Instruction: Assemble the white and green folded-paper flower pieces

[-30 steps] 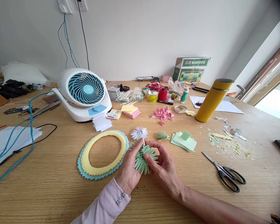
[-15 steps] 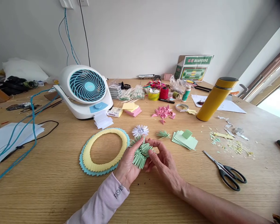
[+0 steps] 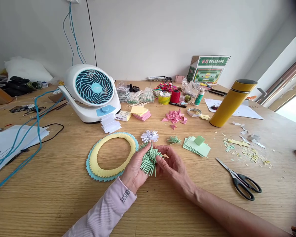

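Observation:
Between my two hands is a spiky green paper piece [image 3: 149, 160] made of many thin rolled sticks fanned outward. My left hand [image 3: 135, 169] cradles it from the left, thumb along its upper edge. From the right, my right hand [image 3: 174, 169] grips its side with thumb and fingers; some fingertips are hidden behind it. Just beyond lies a white spiky paper flower [image 3: 150, 135]. A small green fan of sticks [image 3: 174, 140] rests to its right, beside a stack of pale green paper [image 3: 196, 147]. Left of my hands lies a yellow and blue folded-paper ring [image 3: 93, 161].
Black-handled scissors [image 3: 241, 181] lie at the right, near paper scraps [image 3: 253, 154]. A yellow flask [image 3: 230, 105] stands behind them. Pink folded pieces [image 3: 175, 117] and a roll of tape [image 3: 193, 112] sit further back. A white fan [image 3: 88, 95] stands back left, with blue cables [image 3: 38, 131].
The green piece has turned slightly in my hands, and its lower sticks now spread further apart. My right thumb has shifted a little on it. The whole view has moved slightly.

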{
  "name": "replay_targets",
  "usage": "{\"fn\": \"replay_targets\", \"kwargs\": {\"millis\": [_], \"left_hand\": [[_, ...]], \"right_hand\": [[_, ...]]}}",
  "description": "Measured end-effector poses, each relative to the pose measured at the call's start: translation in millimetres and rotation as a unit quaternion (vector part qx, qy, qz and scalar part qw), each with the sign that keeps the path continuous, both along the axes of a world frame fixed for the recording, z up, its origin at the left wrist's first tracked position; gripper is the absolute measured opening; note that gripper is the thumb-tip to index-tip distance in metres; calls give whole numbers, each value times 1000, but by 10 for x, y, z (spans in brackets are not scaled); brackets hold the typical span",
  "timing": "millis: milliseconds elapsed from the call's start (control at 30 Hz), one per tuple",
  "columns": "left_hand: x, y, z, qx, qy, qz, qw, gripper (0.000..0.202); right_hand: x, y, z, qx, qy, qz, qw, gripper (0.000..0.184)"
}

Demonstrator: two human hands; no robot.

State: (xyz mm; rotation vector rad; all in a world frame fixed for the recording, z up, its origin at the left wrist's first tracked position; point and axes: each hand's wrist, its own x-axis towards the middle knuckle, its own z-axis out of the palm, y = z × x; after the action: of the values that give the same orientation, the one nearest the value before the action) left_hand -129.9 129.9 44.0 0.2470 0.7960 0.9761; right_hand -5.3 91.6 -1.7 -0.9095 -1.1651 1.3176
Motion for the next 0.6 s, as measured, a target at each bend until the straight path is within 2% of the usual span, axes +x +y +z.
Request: {"fn": "replay_targets", "kwargs": {"millis": [100, 200, 267, 433, 600], "left_hand": [[-14, 21, 14, -9, 2, 25, 1000, 8], [-20, 33, 25, -16, -5, 39, 999, 11], [-17, 37, 27, -16, -13, 44, 999, 12], [-8, 32, 16, -7, -21, 39, 999, 12], [-25, 5, 17, 19, -31, 12, 999, 16]], "right_hand": [[73, -12, 46, 48, -77, 40, 995, 51], [145, -27, 66, 119, -197, 48, 972, 75], [177, -32, 58, 150, -245, 49, 957, 82], [193, -34, 60, 185, -272, 57, 943, 83], [171, -47, 98, 218, -283, 8, 934, 74]]}}
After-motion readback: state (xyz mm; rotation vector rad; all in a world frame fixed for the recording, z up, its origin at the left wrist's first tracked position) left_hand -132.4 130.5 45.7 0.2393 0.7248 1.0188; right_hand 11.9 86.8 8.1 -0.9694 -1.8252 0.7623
